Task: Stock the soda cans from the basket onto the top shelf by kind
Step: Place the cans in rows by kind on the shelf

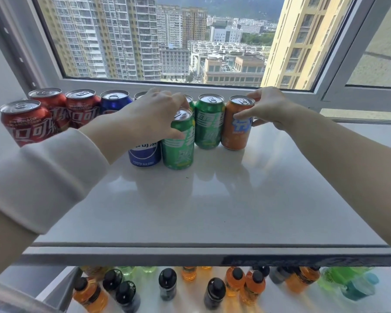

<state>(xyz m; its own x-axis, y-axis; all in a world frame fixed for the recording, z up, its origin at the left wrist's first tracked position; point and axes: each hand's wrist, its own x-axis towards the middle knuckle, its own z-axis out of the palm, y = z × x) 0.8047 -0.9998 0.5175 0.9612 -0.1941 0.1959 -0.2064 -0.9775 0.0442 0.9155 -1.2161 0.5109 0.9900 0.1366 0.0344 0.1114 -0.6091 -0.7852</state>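
Observation:
On the white top shelf (212, 199) stand three red cola cans (25, 123) at the left, then blue cans (115, 101), with another blue can (145, 155) nearer me. My left hand (151, 116) grips a green can (178, 145) around its upper part, the thumb on its front. Behind it a second green can (209, 123) stands upright, with a third mostly hidden. My right hand (266, 107) holds the orange can (237, 125) at the right end, fingers over its rim and thumb on its side. The basket is out of view.
A window frame (190, 84) runs right behind the cans. The lower shelf (190, 299) holds several bottles with black caps, orange, green and dark ones. A window sill (370, 129) lies at the right behind the shelf.

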